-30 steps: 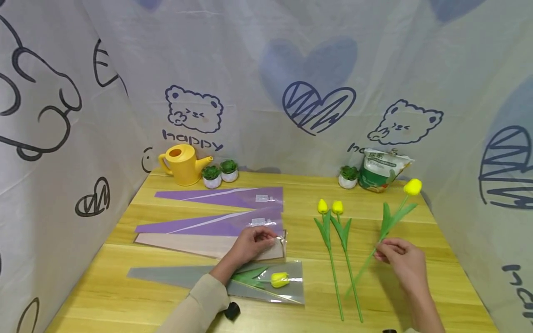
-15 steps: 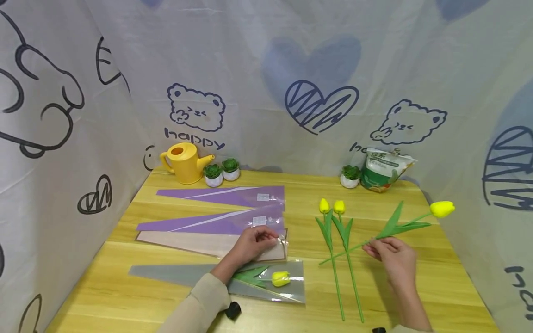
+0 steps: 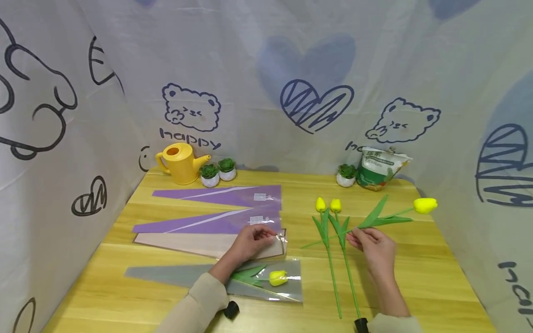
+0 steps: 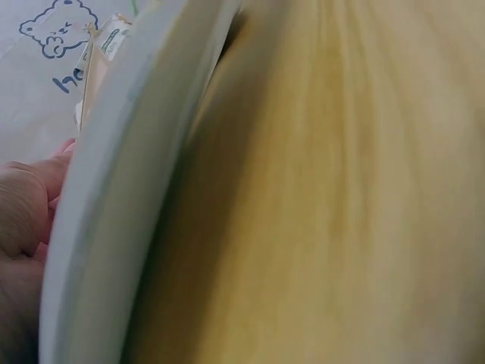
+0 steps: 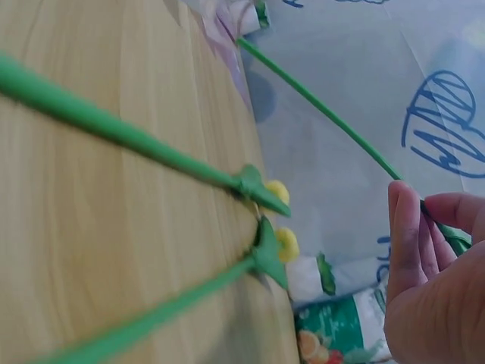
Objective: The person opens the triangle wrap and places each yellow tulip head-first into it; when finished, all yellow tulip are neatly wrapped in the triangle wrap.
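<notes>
Wooden counter before cartoon-print sheeting; right hand pinches a yellow artificial tulip, stem level, bloom toward frame right; left hand pinches the clear cellophane sleeve at centre-left.

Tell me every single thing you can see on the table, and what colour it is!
Table: one, yellow wood, under everything.
Watering can: one, yellow, back left.
Little potted plants: three, green in white pots, two beside the can, one at back right.
Bag: one, green and white, back right.
Purple sleeves: two, flat, left of middle.
Beige sleeve: one, just nearer than the purple ones.
Clear sleeve: one, greyish, front, with a yellow tulip inside.
Loose tulips: two, yellow with green stems, lying right of middle.
Held tulip: one, yellow, raised over the table.
Left hand: pinches the beige sleeve's clear end.
Right hand: holds the raised tulip's stem.
</notes>
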`<state>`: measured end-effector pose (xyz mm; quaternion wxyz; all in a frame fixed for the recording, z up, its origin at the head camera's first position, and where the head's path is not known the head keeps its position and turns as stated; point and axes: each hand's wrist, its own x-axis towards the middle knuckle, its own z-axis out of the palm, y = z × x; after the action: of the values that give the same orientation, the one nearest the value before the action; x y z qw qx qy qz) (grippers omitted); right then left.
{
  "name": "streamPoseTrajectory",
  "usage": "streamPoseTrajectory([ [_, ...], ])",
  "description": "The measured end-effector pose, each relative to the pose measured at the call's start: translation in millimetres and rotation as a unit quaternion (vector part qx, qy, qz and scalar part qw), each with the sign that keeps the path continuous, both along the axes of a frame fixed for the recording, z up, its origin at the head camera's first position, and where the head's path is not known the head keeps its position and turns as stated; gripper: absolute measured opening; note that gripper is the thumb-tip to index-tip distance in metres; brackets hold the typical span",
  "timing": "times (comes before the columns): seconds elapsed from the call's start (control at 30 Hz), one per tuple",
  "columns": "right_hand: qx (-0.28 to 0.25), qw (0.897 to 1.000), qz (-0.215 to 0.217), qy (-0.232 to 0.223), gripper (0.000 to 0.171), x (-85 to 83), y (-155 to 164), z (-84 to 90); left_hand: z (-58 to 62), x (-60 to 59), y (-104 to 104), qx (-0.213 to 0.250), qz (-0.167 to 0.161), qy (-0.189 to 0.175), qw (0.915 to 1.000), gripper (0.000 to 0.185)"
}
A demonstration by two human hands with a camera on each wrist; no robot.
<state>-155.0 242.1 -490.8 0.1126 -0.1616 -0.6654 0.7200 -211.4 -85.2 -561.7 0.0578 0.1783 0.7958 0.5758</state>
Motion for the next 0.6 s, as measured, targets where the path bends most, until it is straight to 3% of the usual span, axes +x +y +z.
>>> streamPoseTrajectory([
  [0.17, 0.013, 1.0, 0.015, -0.006, 0.028, -3.8, -15, -5.4, -1.6, -0.3, 4, 0.0, 0.007, 0.003, 1.0, 0.016],
  [0.37, -0.023, 0.999, 0.024, 0.003, 0.029, -7.3, -31, -9.6, 1.0, 0.0, 6, 0.003, 0.007, -0.003, 1.0, 0.016],
  [0.6, -0.025, 0.999, 0.018, 0.011, 0.027, -8.8, -36, -7.6, 1.6, 1.9, 4, 0.011, 0.005, -0.002, 0.9999, 0.016],
])
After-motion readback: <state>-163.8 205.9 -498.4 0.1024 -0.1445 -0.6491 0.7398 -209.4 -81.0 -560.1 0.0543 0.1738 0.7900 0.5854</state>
